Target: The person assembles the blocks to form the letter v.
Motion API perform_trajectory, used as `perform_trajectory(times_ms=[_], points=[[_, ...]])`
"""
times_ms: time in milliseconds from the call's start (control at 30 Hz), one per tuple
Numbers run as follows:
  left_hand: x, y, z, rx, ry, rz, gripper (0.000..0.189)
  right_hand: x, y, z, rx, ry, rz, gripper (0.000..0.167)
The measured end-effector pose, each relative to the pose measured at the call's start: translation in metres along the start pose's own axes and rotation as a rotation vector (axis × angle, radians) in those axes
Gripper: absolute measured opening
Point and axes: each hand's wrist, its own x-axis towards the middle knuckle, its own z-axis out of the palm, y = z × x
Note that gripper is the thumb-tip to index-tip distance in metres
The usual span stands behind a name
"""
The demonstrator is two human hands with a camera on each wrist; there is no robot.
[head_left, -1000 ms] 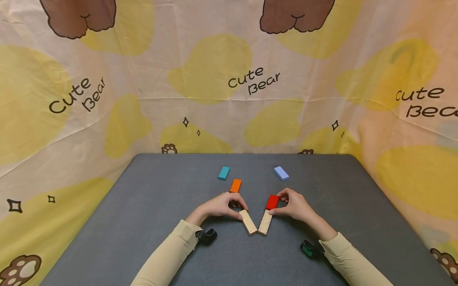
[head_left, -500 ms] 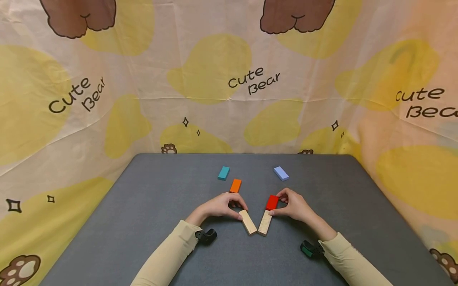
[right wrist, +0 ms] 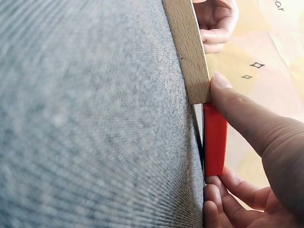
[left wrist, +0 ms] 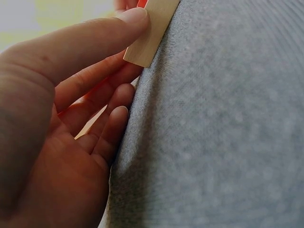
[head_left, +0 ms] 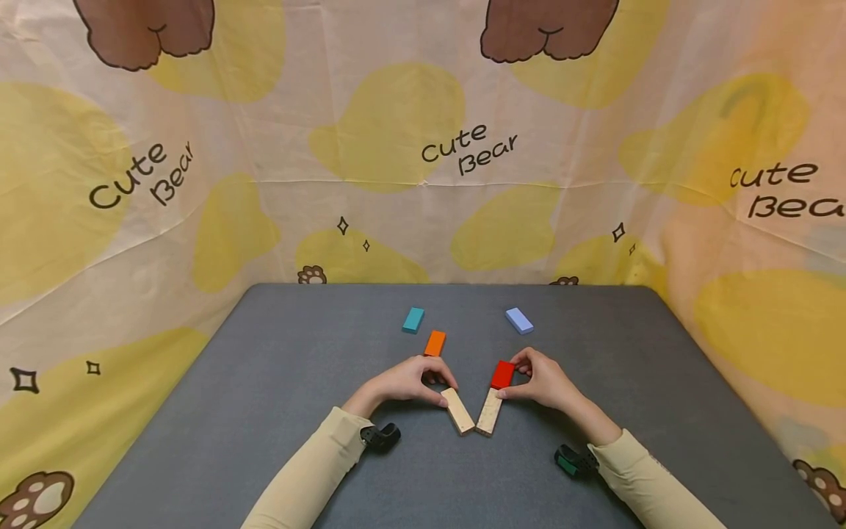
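Two plain wooden blocks lie on the table in a V, their near ends almost meeting. My left hand (head_left: 405,378) pinches the far end of the left wooden block (head_left: 459,411), its thumb on the side; the left wrist view shows the thumb against that block (left wrist: 153,35). A red block (head_left: 502,374) lies end to end with the right wooden block (head_left: 489,414). My right hand (head_left: 547,379) holds the red block, with the fingers at its far end. In the right wrist view, the thumb tip touches where the red block (right wrist: 215,140) meets the wooden one (right wrist: 187,52).
Beyond my left hand lies an orange block (head_left: 435,342), partly hidden by that hand. Farther back are a teal block (head_left: 413,320) and a lavender block (head_left: 519,320). The grey table (head_left: 297,330) ends at a printed cloth backdrop (head_left: 396,147).
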Motion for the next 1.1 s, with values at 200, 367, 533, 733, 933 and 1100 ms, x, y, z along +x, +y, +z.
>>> perform_trajectory(times_ms=[200,367,533,733,933,1100], points=[[-0.0007,0.0053,-0.0007,-0.014,-0.003,-0.001,0.029,0.0000,0.0004,0.0000,0.013,-0.004,0.001,0.068],[-0.0004,0.0049,-0.0009,-0.010,-0.004,0.001,0.028,-0.0003,-0.0001,-0.0003,0.013,-0.003,-0.001,0.068],[0.0006,-0.0003,0.0001,-0.003,0.000,0.011,0.028,-0.0002,0.0002,-0.0002,0.013,0.000,-0.008,0.067],[0.0012,-0.0012,0.0000,-0.008,-0.001,-0.006,0.027,0.0000,0.0013,0.0000,0.020,0.009,-0.025,0.065],[0.0012,-0.0006,0.0003,-0.012,0.000,-0.007,0.027,-0.0001,0.0019,0.0005,0.022,0.013,-0.026,0.066],[0.0009,-0.0009,0.0006,-0.012,0.002,-0.004,0.028,0.0000,0.0023,0.0011,0.021,0.013,-0.021,0.066]])
